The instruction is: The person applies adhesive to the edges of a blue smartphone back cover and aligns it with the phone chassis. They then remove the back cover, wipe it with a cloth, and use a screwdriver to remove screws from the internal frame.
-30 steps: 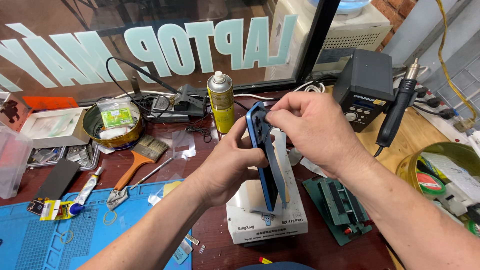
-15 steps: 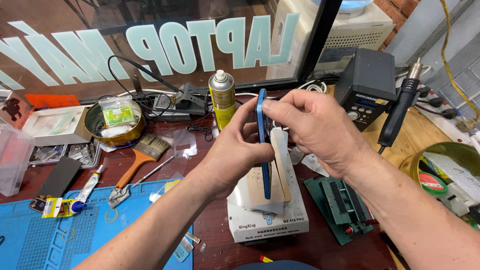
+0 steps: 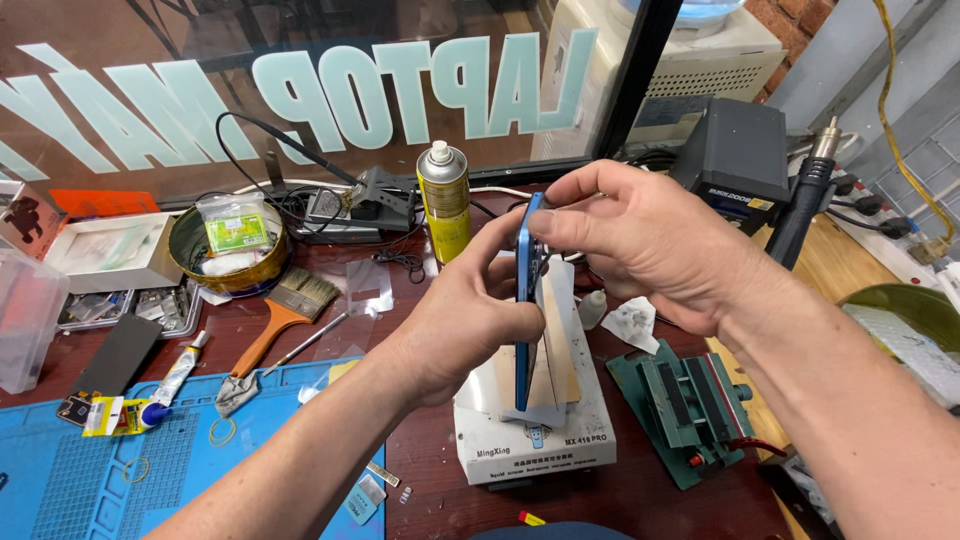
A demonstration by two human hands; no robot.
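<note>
At the far left of the tabletop (image 3: 330,350) lie a blue mat (image 3: 120,470), a glue tube (image 3: 150,395) and a brush (image 3: 285,315), with a round tin (image 3: 225,255) behind them; none of these is touched. A spray can (image 3: 443,200) stands upright just behind your hands. Your left hand (image 3: 470,320) is closed on the phone (image 3: 527,300), thumb on the near face and fingers wrapped behind, holding it on edge and upright above the white heating block (image 3: 530,440); whether its lower end rests on the block cannot be told. The phone is judged thin, stiff and light, with smooth faces likely to slip and glass likely to crack under twist, so hold is best taken along the blue frame edges, not the flat faces. A pale thin panel (image 3: 558,340) stands just beside it on the right, seemingly parted from the body and liable to flex. Your right hand (image 3: 650,245) is closed in a pinch at the phone's upper end, thumb and forefinger pressed on the top edge, remaining fingers curled clear. Further right sit a green vise (image 3: 690,400) and a dark solder station (image 3: 735,150), well apart from both hands.
</note>
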